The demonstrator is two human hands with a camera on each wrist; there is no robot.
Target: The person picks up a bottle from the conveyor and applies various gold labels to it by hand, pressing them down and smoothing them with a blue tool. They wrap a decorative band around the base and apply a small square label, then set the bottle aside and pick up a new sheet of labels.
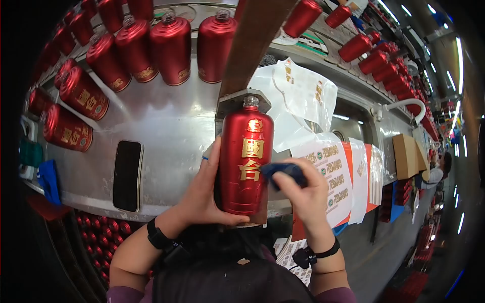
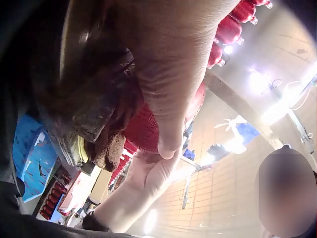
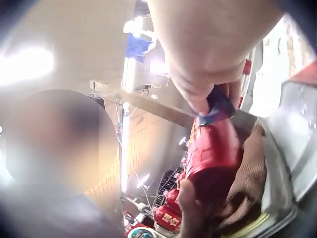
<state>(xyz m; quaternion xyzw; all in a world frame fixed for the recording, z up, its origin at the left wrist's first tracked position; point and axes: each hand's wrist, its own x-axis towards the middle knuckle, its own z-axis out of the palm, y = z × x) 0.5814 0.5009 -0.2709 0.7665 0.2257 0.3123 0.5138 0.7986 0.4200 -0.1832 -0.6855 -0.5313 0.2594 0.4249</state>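
A red bottle [image 1: 234, 189] with gold characters and a clear glass neck lies face up in the middle of the head view. The left hand [image 1: 201, 194] grips it from the left side, thumb across its base. The right hand [image 1: 309, 194] pinches a dark blue cloth [image 1: 288, 175] against the bottle's right edge, beside the lower gold character. In the right wrist view the cloth [image 3: 217, 106] touches the red bottle [image 3: 213, 148]. A brown cloth [image 3: 250, 173] lies under the bottle there.
Several red bottles [image 1: 170, 48] stand along the back left of the metal table [image 1: 166, 121]. A black phone [image 1: 127, 175] lies at left. A brown post [image 1: 252, 45] rises behind the bottle. Printed sheets [image 1: 328, 171] lie at right, near a cardboard box [image 1: 405, 156].
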